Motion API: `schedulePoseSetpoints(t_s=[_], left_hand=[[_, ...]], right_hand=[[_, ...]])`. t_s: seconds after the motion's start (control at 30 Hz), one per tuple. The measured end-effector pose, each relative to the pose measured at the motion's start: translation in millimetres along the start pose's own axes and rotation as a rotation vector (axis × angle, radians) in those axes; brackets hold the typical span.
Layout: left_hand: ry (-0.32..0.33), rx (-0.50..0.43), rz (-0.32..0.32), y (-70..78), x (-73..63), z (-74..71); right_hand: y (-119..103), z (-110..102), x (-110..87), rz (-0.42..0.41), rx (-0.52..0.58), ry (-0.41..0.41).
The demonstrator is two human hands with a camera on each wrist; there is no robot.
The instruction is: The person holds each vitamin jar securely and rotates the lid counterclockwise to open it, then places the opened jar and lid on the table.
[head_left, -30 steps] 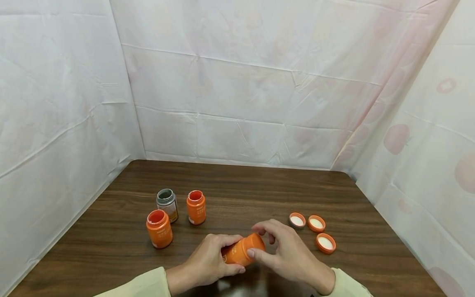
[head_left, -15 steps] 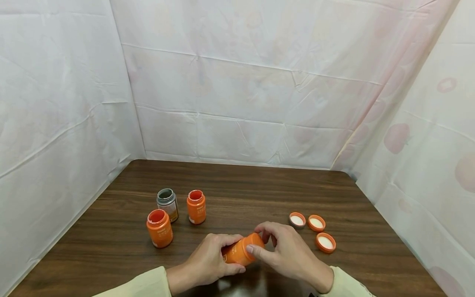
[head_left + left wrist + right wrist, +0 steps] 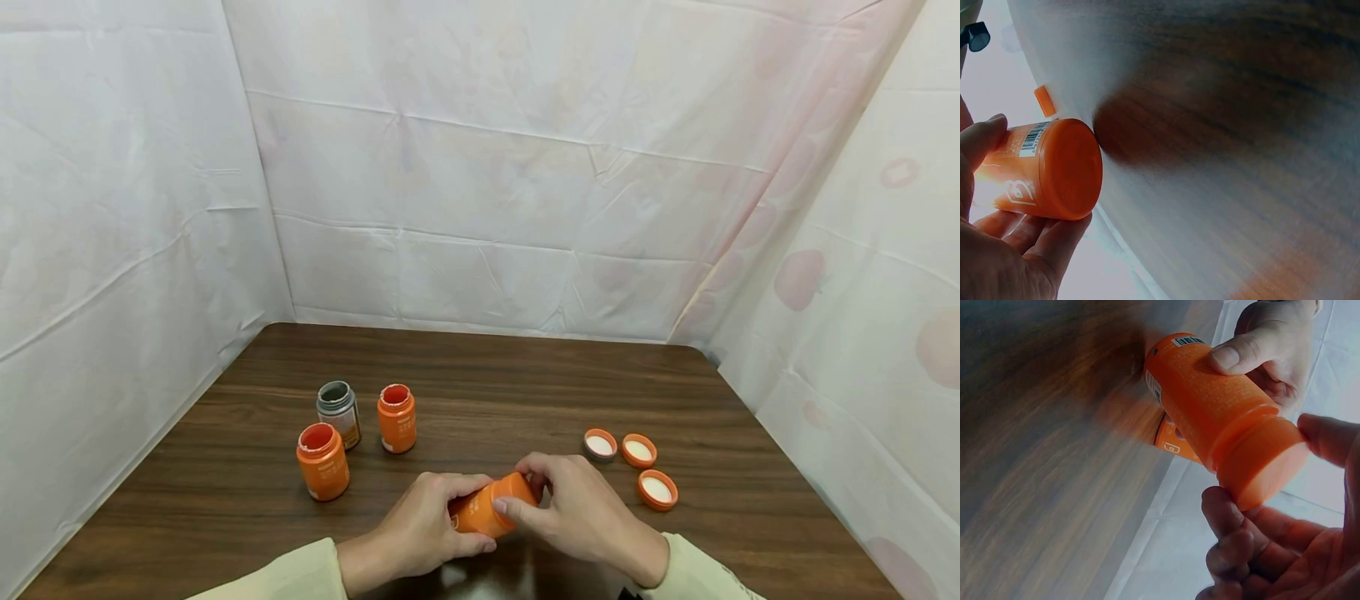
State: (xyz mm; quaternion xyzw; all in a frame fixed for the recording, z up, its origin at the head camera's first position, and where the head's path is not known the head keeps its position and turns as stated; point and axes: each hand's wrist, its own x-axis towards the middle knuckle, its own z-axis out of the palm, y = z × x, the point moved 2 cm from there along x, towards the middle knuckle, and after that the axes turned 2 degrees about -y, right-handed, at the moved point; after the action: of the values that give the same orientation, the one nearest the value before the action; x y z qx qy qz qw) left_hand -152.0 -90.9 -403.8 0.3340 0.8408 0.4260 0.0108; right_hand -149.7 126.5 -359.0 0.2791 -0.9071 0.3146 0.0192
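Note:
In the head view an orange bottle (image 3: 476,512) lies tilted between both hands, low over the table. My left hand (image 3: 420,525) grips its body, thumb on one side and fingers on the other. The left wrist view shows the round base of the bottle (image 3: 1072,169) and a barcode label. On its other end sits an orange screw cap (image 3: 1263,465), which my right hand (image 3: 581,512) pinches between thumb and fingers. In the right wrist view the cap is on the bottle's neck, with a narrow groove beneath its edge.
Two uncapped orange bottles (image 3: 323,467) and an uncapped grey bottle (image 3: 339,417) stand at the left of the dark wooden table (image 3: 480,367). Three caps lie at the right, pale liners up: two orange caps (image 3: 657,490) and a grey-sided cap (image 3: 600,446). Pale sheets (image 3: 487,167) surround the table.
The right hand's fingers have closed in around the cap's far side, and its thumb has slid slightly left. The left hand and bottle have stayed nearly still.

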Motion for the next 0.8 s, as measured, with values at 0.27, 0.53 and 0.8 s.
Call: schedulePoseSetpoints(t_s=[0.27, 0.53, 0.8], left_hand=[[-0.005, 0.002, 0.004, 0.8, 0.3, -0.1], [0.002, -0.004, 0.004, -0.2, -1.1, -1.8], [0.041, -0.014, -0.007, 0.2, -2.7, -6.1]], right_hand=[[-1, -6, -1.7, -0.122, -0.021, -0.007], [-5, -10, -4.2, -0.207, -0.021, 0.043], [-4, -17, -7.0, -0.17, -0.006, 0.033]])
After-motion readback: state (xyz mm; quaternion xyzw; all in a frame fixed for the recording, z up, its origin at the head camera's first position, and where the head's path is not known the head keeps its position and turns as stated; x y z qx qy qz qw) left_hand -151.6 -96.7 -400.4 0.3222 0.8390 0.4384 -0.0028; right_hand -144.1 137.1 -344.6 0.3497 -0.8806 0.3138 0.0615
